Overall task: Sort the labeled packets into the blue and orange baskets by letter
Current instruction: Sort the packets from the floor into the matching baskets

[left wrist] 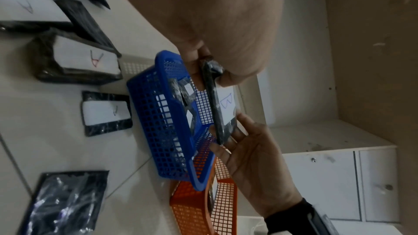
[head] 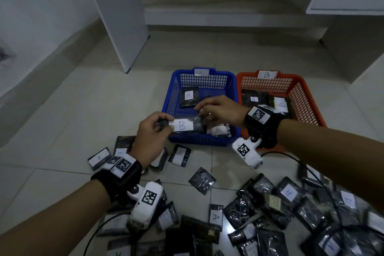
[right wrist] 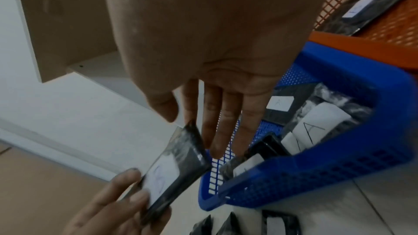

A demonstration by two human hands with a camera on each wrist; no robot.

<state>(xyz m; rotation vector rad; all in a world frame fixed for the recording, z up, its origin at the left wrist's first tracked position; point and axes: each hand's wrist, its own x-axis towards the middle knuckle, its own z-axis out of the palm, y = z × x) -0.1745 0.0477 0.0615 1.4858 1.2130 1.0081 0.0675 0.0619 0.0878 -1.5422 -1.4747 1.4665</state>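
Observation:
A black packet with a white label marked B (head: 182, 125) (left wrist: 226, 103) (right wrist: 172, 167) hangs over the front of the blue basket (head: 202, 141) (left wrist: 158, 113) (right wrist: 339, 167). My left hand (head: 166, 123) (left wrist: 212, 69) (right wrist: 133, 185) pinches its left end. My right hand (head: 200, 110) (left wrist: 230, 131) (right wrist: 181, 117) pinches the other end between thumb and fingers. The blue basket holds packets marked A (head: 188, 95). Right beside it, the orange basket (head: 301, 93) (left wrist: 192, 212) (right wrist: 361, 45) carries a B tag (head: 267, 74) and holds B packets (head: 253, 98).
Several loose black packets (head: 270, 203) lie scattered on the tiled floor in front of the baskets, some face down. A black cable (head: 301, 162) runs across the right-hand pile. A white cabinet panel (head: 116, 16) and steps stand behind the baskets.

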